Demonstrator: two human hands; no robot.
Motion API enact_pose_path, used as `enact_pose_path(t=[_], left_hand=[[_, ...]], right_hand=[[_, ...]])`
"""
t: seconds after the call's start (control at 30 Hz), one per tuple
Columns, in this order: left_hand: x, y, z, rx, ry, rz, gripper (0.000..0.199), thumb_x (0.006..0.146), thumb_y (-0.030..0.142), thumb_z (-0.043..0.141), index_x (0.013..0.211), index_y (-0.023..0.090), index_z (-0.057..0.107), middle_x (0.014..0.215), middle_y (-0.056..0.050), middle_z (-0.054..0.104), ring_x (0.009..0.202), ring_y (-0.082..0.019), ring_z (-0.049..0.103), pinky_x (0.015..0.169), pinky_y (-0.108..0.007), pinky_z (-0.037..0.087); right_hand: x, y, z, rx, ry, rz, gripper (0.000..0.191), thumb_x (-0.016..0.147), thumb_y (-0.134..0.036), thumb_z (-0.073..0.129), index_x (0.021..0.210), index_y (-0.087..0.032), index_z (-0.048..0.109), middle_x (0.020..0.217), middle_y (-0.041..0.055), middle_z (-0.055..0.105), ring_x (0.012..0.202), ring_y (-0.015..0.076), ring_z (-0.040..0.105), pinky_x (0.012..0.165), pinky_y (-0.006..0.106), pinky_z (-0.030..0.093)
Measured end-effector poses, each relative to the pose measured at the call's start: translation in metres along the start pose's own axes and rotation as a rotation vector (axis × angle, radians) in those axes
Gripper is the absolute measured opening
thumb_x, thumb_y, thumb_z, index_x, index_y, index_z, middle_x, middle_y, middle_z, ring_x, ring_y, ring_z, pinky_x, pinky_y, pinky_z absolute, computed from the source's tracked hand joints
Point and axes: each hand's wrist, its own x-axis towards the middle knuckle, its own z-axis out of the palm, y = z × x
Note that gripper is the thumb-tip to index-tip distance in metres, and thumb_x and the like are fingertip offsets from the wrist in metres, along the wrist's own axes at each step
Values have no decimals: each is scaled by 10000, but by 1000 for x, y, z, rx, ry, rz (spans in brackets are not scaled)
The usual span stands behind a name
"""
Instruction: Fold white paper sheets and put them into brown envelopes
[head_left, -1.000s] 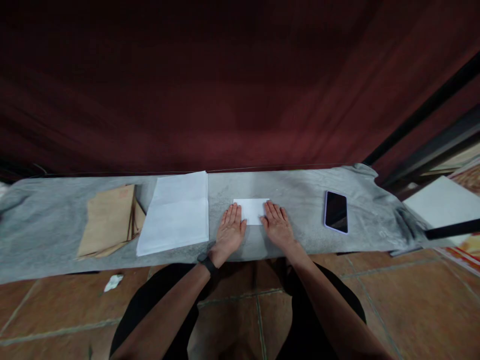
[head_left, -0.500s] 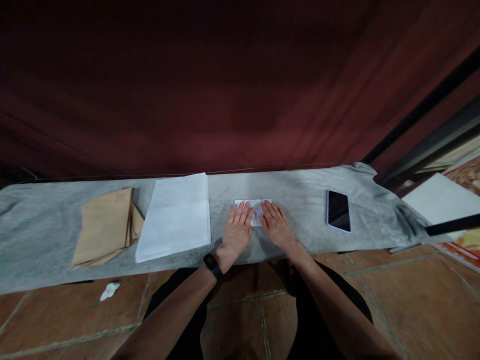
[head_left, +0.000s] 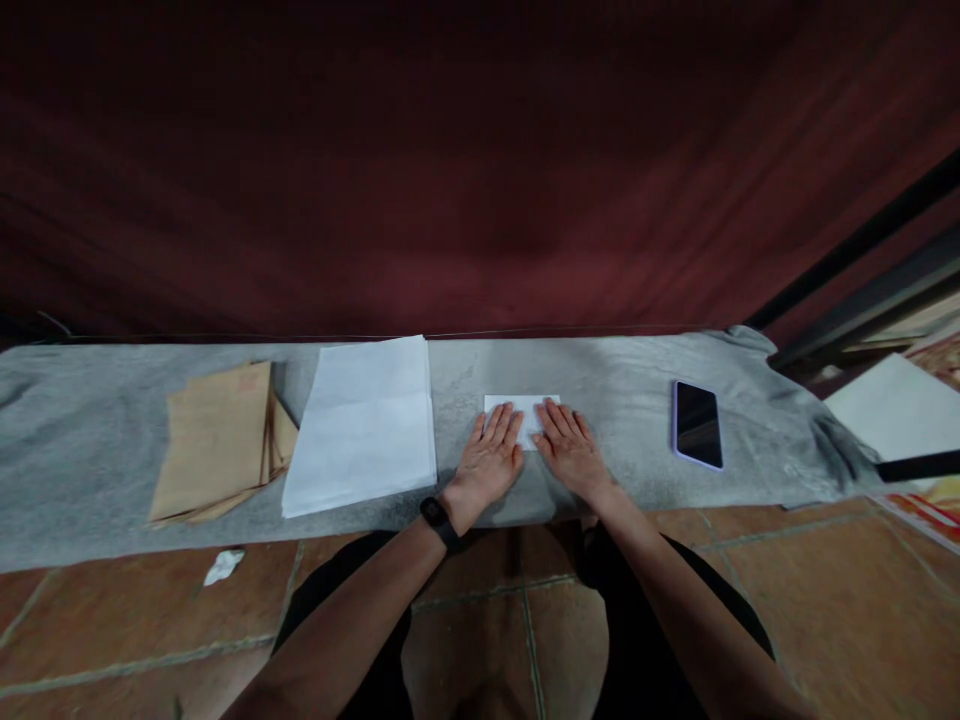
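Note:
A small folded sheet of white paper point(head_left: 529, 422) lies on the grey cloth in front of me. My left hand point(head_left: 491, 455) rests flat on its left part, fingers stretched out. On the right part lies my right hand point(head_left: 571, 450), flat as well, with the fingers slightly apart. Between the hands the middle of the paper shows, while its lower corners are covered. Left of my hands is a stack of large white sheets point(head_left: 364, 425), apart from them.
Brown envelopes point(head_left: 217, 435) are piled at the left of the long cloth-covered surface point(head_left: 622, 380). A phone point(head_left: 697, 425) in a purple case lies at the right. A dark red curtain point(head_left: 480, 200) hangs behind. Crumpled white tissue point(head_left: 223, 566) is on the tiled floor.
Both hands stay flat on the folded paper and have shifted slightly apart, showing more of its middle. The whole view has moved a little.

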Motion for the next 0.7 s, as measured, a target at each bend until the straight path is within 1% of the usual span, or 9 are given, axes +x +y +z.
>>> enact_pose_path(t=[0.13, 0.2, 0.27, 0.33, 0.4, 0.47, 0.57, 0.63, 0.7], left_hand=[[-2, -2, -2, 6, -14, -25, 583, 1012, 346, 344, 1554, 131, 333, 1645, -115, 303, 1534, -243, 245, 1254, -465, 203], [-1, -2, -6, 8, -20, -36, 580, 1017, 356, 339, 1544, 114, 352, 1636, -122, 323, 1527, -246, 265, 1253, -455, 213], [1, -1, -10, 8, -24, -46, 567, 1024, 352, 322, 1526, 96, 384, 1619, -130, 358, 1511, -251, 303, 1248, -452, 230], [6, 0, -14, 11, -21, -59, 552, 1031, 344, 300, 1498, 78, 427, 1585, -148, 415, 1483, -263, 361, 1237, -454, 255], [13, 1, -17, 17, 1, -73, 543, 1034, 331, 284, 1478, 68, 454, 1559, -166, 449, 1459, -274, 401, 1226, -459, 274], [19, 1, -16, 17, 29, -59, 539, 1033, 314, 278, 1484, 74, 447, 1576, -168, 422, 1475, -281, 373, 1233, -476, 256], [25, -1, -10, 4, 36, -22, 539, 1031, 306, 285, 1522, 118, 403, 1626, -139, 340, 1525, -276, 266, 1255, -510, 191], [26, -2, -4, -3, 21, -40, 545, 1032, 317, 291, 1542, 146, 374, 1637, -127, 320, 1534, -271, 241, 1258, -519, 176], [26, -3, 0, -3, 7, -76, 556, 1035, 329, 289, 1553, 136, 351, 1639, -134, 310, 1534, -267, 241, 1258, -508, 181]], right_hand=[[-5, 15, -2, -23, 16, 29, 570, 1055, -402, 318, 1568, -157, 346, 1619, 110, 353, 1489, 288, 331, 1202, 509, 265], [-8, 21, -4, -26, 21, 42, 563, 1053, -387, 320, 1561, -147, 361, 1610, 113, 371, 1487, 294, 333, 1202, 516, 266], [-8, 23, -7, -27, 23, 59, 560, 1051, -370, 322, 1543, -112, 389, 1604, 125, 378, 1487, 302, 332, 1207, 515, 259], [-7, 20, -9, -18, 25, 67, 557, 1050, -350, 318, 1530, -82, 404, 1606, 135, 372, 1487, 303, 333, 1214, 509, 252], [-3, 12, -10, 6, 24, 46, 552, 1051, -341, 313, 1536, -91, 396, 1612, 128, 360, 1492, 289, 329, 1219, 502, 250], [1, 2, -10, 37, 10, -9, 543, 1056, -352, 313, 1551, -140, 380, 1623, 99, 346, 1501, 268, 318, 1224, 490, 249], [6, -11, -6, 62, -24, -73, 524, 1065, -364, 310, 1556, -196, 377, 1628, 65, 341, 1506, 247, 311, 1231, 471, 240], [6, -15, -3, 58, -34, -70, 519, 1070, -370, 305, 1557, -205, 376, 1626, 65, 344, 1502, 243, 321, 1231, 470, 239], [5, -13, -1, 48, -26, -58, 530, 1070, -390, 314, 1560, -197, 367, 1629, 75, 333, 1497, 248, 329, 1227, 471, 241]])
